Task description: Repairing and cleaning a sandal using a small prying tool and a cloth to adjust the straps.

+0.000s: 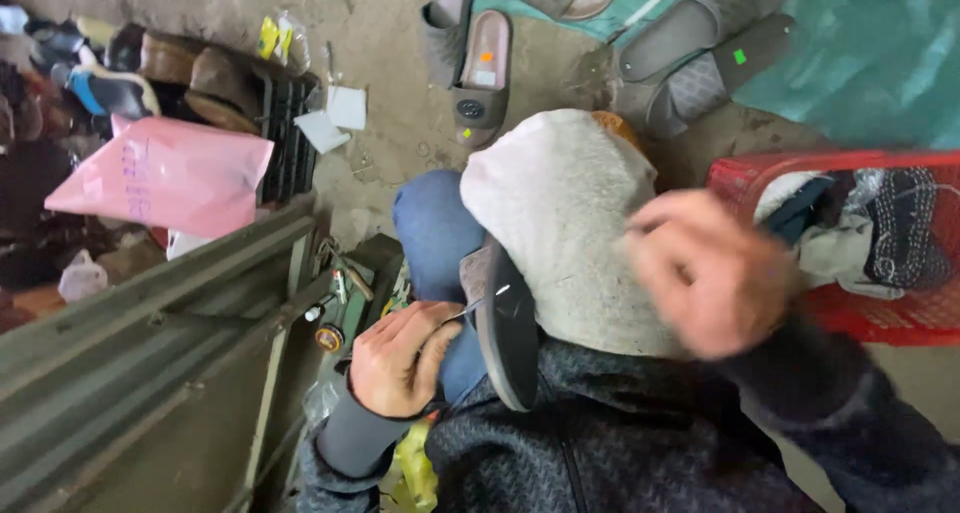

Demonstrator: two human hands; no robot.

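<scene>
1. From my head view, my left hand [400, 358] is closed around the heel end of a dark slipper [505, 338] stood on edge on my lap, with a thin metal needle or awl [478, 306] pinched at the fingertips and pointing into the sole's rim.
2. My right hand [710, 273] is raised over the lap and badly blurred; it looks loosely curled, but I cannot tell whether it grips a thread or anything else.
3. The slipper sits near me, centre frame, pressed against a pale fuzzy cloth [560, 228] draped over my knee, with blue jeans [435, 233] showing on its left.
4. I judge the stitching along the sole edge to be in progress: the needle is at the rim, but how much of the seam is sewn and how much is left is hidden from this angle.
5. Materials: the sole looks smooth, dark and rubbery, thin and curved; the cloth is woolly and matted; my sleeves are a dark knit.
6. Far centre, grey slippers [480, 73] with tan insoles lie on rough concrete, and more grey pairs [700, 58] rest on a teal plastic sheet [860, 63].
7. At right, a red mesh plastic basket [880, 318] holds bundled fabric.
8. At left, a glossy pink plastic bag [165, 173] lies beside a dark crate, and a dull green metal frame [150, 343] runs near me.
</scene>
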